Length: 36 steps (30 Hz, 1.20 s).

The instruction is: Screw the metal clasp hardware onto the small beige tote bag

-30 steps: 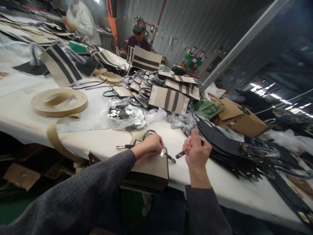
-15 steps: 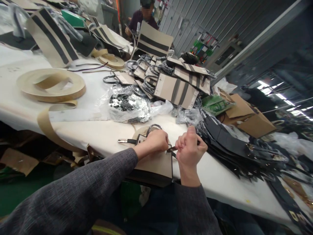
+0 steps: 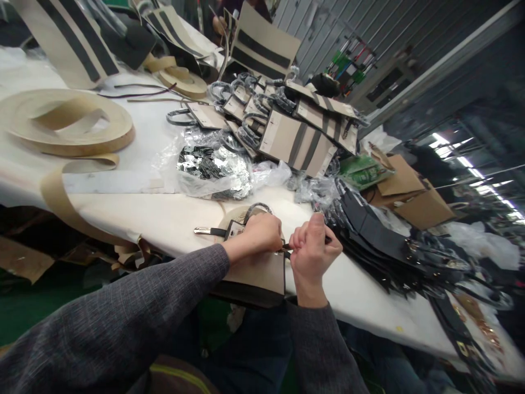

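A beige and black bag piece (image 3: 254,278) lies at the table's front edge, with a dark looped handle (image 3: 258,207) behind it. My left hand (image 3: 264,232) is closed on its upper part, near the right corner; the exact part gripped is hidden. Just to the right, my right hand (image 3: 314,249) is a fist with the thumb up around a dark, thin tool, whose tip touches the piece beside my left fingers. A black strap with a metal end (image 3: 209,231) sticks out to the left.
Behind lie a clear bag of metal parts (image 3: 215,169) and a heap of beige panels with black stripes (image 3: 295,142). A large tape roll (image 3: 69,123) is at left, stacked black pieces (image 3: 377,246) at right. A person's hand (image 3: 219,24) shows at the back.
The view has shifted a little. My right hand has moved slightly closer to my left hand, with the tool's tip now against the piece's corner. My left hand keeps its hold.
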### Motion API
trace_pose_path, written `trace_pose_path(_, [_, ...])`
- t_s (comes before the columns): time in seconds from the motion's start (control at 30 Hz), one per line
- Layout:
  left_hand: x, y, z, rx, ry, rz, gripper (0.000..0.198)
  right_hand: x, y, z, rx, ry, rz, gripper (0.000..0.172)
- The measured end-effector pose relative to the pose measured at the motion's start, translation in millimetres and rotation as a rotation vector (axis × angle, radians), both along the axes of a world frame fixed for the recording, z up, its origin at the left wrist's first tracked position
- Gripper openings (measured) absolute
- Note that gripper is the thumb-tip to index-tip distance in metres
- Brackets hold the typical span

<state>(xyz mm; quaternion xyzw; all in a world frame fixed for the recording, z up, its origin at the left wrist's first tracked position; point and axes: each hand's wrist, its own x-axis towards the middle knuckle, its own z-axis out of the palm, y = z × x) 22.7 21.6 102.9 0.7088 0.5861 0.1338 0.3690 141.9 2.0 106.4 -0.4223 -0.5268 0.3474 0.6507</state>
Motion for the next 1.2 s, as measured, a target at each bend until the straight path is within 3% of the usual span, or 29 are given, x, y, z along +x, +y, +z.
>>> trace_pose_path(0.3, [0.6, -0.4, -4.4, 0.022, -0.021, 0.0, 0.028, 15.5, 8.6, 27.3, -0.2, 0.14, 0.067, 0.075])
trace_pose_path(0.43, [1.3, -0.5, -6.1, 0.027, -0.029, 0.006, 0.029, 18.1, 15.4, 17.2, -0.317, 0.144, 0.074, 0.075])
trace_pose_path(0.57, [1.1, -0.8, -8.0, 0.035, -0.042, 0.003, 0.026, 20.9, 44.6, 1.5, -0.425, 0.186, 0.015, 0.075])
trace_pose_path(0.77, [0.6, 1.0, -7.1, 0.023, -0.04, -0.002, 0.029, 23.2, 84.1, -10.8, -0.873, 0.254, 0.043, 0.076])
trace_pose_path(0.83, [0.2, 1.3, -5.6, -0.001, -0.053, -0.002, 0.028, 25.0, 77.0, -4.3, -0.779, 0.265, 0.075, 0.077])
trace_pose_path(1.0, [-0.9, -0.6, 0.7, -0.039, -0.056, 0.004, 0.03, 19.0, 28.6, 16.2, -0.171, 0.149, 0.061, 0.074])
trace_pose_path(1.2, [-0.5, -1.3, 2.6, -0.022, -0.033, -0.029, 0.032, 0.5, -2.6, 7.5, -0.028, -0.027, 0.022, 0.071])
